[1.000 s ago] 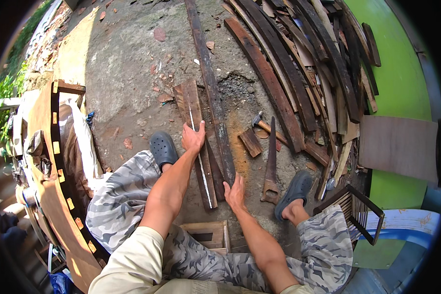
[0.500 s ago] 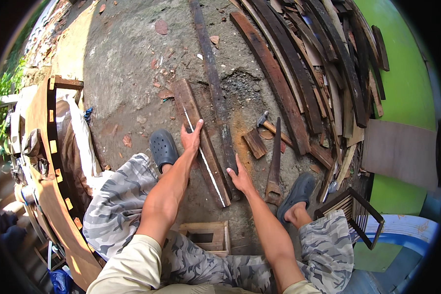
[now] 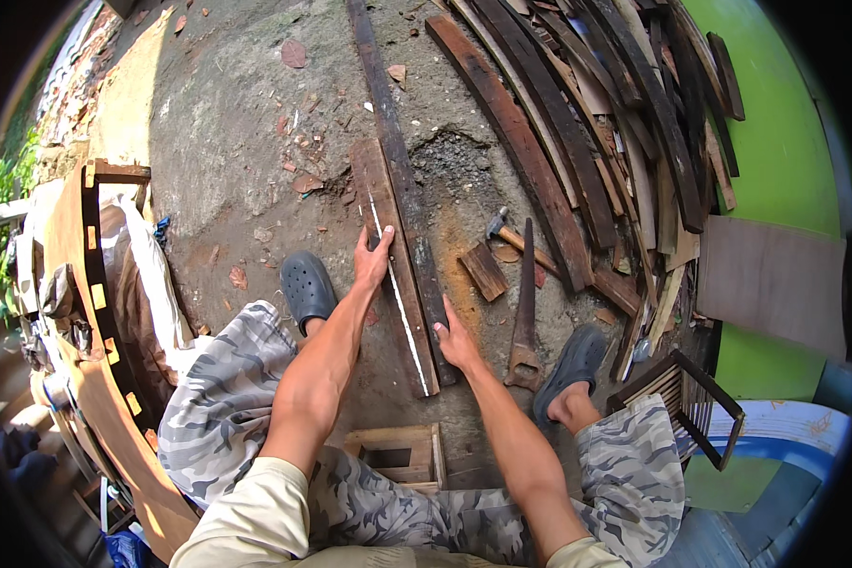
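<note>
Rough concrete ground (image 3: 227, 123), scattered with dry leaves (image 3: 293, 53), spreads beneath the timber. The short board (image 3: 407, 284), a white strip (image 3: 408, 331) along its left side, lies alongside the long beam (image 3: 396, 151). The left hand (image 3: 372, 259) clasps the short board's left edge, thumb on top. The right hand (image 3: 456, 341), thumb and fingers spread, is at the long beam's near end, beside a saw (image 3: 523, 312) and hammer (image 3: 530, 248).

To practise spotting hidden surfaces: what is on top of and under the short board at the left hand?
On top of the short board: a white stripe and part of the left hand. Its underside and anything directly beneath are covered.
</note>
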Demonstrator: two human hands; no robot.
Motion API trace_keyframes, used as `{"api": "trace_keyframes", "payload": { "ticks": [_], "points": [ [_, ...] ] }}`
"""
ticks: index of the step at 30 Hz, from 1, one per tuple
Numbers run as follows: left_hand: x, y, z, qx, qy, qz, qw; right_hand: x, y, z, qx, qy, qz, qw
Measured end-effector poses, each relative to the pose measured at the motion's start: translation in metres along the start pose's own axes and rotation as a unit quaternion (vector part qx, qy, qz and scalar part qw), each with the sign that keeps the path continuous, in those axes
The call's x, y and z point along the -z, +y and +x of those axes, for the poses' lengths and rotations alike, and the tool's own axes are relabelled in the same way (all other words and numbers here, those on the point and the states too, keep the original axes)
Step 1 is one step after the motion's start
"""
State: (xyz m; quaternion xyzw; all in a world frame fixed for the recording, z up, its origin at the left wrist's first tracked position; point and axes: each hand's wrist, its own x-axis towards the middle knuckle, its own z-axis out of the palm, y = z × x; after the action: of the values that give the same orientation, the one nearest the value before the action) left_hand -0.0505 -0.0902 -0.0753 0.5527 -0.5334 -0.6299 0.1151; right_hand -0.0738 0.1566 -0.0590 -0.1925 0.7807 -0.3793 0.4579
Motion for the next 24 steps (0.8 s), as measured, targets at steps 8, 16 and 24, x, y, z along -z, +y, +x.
{"api": "trace_keyframes", "payload": {
  "ticks": [8,16,24],
  "points": [
    [-0.001,0.001,-0.007,0.038,0.018,0.025,0.999,-0.017,0.0,-0.015,-0.119,0.046,-0.011,0.992],
    [-0.01,-0.035,-0.104,0.045,0.004,0.14,0.989,0.006,0.052,-0.046,-0.255,0.035,0.102,0.961],
    [0.005,-0.086,-0.172,0.099,-0.106,0.181,0.973,-0.022,0.066,-0.097,-0.399,0.022,0.398,0.826]
  ]
}}
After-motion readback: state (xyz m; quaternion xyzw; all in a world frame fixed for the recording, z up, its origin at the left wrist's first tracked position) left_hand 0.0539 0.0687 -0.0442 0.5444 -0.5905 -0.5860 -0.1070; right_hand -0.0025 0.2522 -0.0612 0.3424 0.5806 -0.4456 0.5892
